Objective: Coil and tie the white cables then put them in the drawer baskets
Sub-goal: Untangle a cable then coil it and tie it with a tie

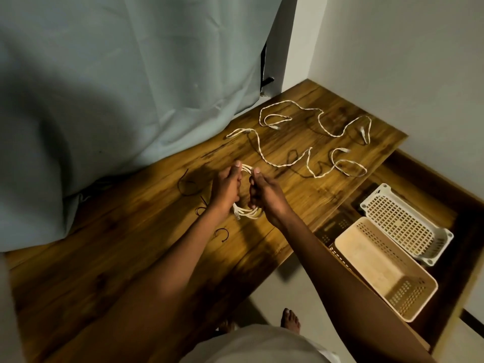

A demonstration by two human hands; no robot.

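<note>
Both hands, left [225,186] and right [263,195], grip the coiled cable [247,212] between them.

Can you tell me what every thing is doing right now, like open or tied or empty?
Coiled white cable: looped, held in both hands, no tie seen.
Left hand: grips the coil.
Right hand: grips the coil.
Loose white cables: uncoiled, spread on the wooden table.
Dark ties: lying unused.
Drawer: open.
White basket: empty.
Beige basket: empty.
</note>
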